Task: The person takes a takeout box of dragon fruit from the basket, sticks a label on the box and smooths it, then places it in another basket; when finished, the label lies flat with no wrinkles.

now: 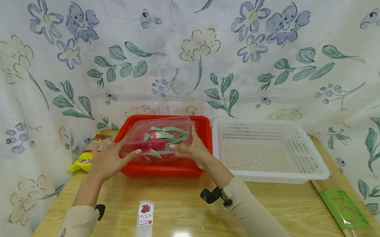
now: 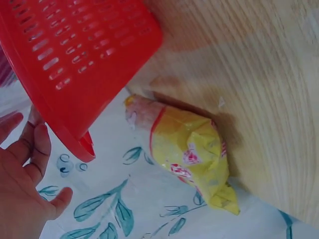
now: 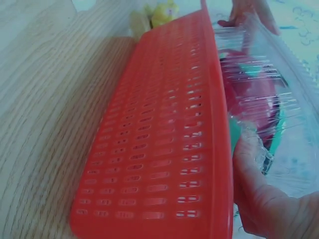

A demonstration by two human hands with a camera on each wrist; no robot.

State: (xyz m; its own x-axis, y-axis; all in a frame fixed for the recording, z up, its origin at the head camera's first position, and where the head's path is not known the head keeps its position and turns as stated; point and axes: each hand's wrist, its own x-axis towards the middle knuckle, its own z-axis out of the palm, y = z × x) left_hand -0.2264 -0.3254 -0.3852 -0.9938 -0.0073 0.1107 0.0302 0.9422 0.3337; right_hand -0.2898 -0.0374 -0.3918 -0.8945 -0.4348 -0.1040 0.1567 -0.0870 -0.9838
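A clear plastic clamshell box (image 1: 157, 137) with a pink, green-tipped dragon fruit (image 3: 251, 94) inside is over the red basket (image 1: 168, 172). My left hand (image 1: 108, 159) holds the box's left end, its thumb along the front edge; in the left wrist view its fingers (image 2: 42, 144) are beside the basket rim. At the other end my right hand (image 1: 195, 149) grips the box, thumb in front. The right wrist view shows that thumb against the clear side, close to the red rim. Whether the box touches the basket's floor is hidden.
A yellow snack bag (image 2: 192, 147) lies left of the red basket. To the right stands a white perforated basket (image 1: 258, 157). A clear strip with a dragon fruit label (image 1: 145, 213) lies in front, and a green-marked package (image 1: 344, 208) at the right edge. A floral curtain (image 1: 184, 68) hangs behind.
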